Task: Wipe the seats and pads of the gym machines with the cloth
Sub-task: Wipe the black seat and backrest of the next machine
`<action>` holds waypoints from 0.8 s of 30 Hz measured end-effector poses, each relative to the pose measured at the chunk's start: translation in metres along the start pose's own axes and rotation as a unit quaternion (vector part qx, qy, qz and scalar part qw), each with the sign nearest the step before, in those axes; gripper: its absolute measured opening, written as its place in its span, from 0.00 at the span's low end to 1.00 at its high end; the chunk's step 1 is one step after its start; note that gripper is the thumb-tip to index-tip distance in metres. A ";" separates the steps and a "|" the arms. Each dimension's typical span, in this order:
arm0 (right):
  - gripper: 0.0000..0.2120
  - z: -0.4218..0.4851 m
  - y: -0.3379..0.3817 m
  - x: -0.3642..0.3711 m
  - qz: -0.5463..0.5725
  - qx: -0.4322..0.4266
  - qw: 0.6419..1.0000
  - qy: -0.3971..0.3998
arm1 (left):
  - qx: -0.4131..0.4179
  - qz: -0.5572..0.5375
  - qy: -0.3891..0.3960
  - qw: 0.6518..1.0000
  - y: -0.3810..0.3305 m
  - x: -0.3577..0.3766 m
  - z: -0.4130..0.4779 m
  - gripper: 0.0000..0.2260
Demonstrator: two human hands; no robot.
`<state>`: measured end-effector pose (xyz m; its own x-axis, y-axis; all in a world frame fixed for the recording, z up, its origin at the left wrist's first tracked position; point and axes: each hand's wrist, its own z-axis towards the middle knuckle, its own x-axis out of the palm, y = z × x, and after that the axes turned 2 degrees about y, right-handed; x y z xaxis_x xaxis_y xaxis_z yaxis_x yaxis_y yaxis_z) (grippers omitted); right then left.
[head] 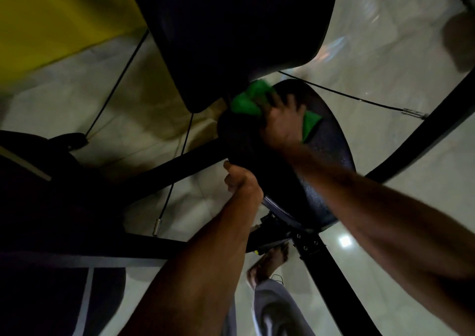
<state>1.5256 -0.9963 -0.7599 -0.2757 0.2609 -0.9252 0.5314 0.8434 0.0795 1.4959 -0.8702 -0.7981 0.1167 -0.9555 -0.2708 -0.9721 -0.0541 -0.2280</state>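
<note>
A black padded seat (329,171) of a gym machine lies below me, with the dark back pad (231,27) rising above its far end. My right hand (281,122) presses a bright green cloth (248,99) onto the far part of the seat, near the gap under the back pad. The fingers are spread over the cloth, and a corner of it shows to the right of the hand. My left hand (240,179) grips the seat's left edge, fingers curled under the rim.
Black frame bars (164,173) run under the seat to the left and down to the right. Thin cables (115,86) cross the pale tiled floor (385,78). A yellow wall (51,14) stands at upper left. My foot (270,261) is below the seat.
</note>
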 end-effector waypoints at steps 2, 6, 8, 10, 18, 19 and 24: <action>0.35 -0.031 0.032 0.020 -0.025 -0.181 0.983 -0.033 | 0.043 0.026 0.000 0.999 0.002 0.000 0.001 0.26; 0.29 -0.019 0.019 0.033 -0.065 -0.345 0.935 -0.045 | 0.055 -0.044 -0.016 0.997 0.005 0.002 0.005 0.25; 0.29 0.007 0.004 0.026 -0.072 -0.276 0.956 -0.062 | 0.029 -0.023 -0.037 0.999 -0.001 0.001 -0.006 0.28; 0.29 0.031 0.002 0.016 -0.066 -0.170 0.981 -0.067 | 0.039 -0.007 -0.022 0.999 -0.008 -0.002 -0.015 0.26; 0.27 0.020 0.025 0.026 -0.040 -0.394 0.918 0.009 | 0.032 0.000 -0.038 0.999 -0.006 -0.004 -0.011 0.29; 0.29 0.029 0.017 0.022 -0.037 -0.408 0.912 0.013 | 0.030 0.001 -0.041 0.999 -0.007 -0.004 -0.013 0.29; 0.30 0.072 -0.009 0.008 -0.061 -0.255 0.965 0.000 | 0.032 0.011 -0.025 0.999 -0.009 -0.003 -0.017 0.30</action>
<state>1.5757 -1.0359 -0.7945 -0.3119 0.1457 -0.9389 0.0314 0.9892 0.1431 1.5006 -0.8714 -0.7797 0.1062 -0.9405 -0.3229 -0.9597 -0.0120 -0.2806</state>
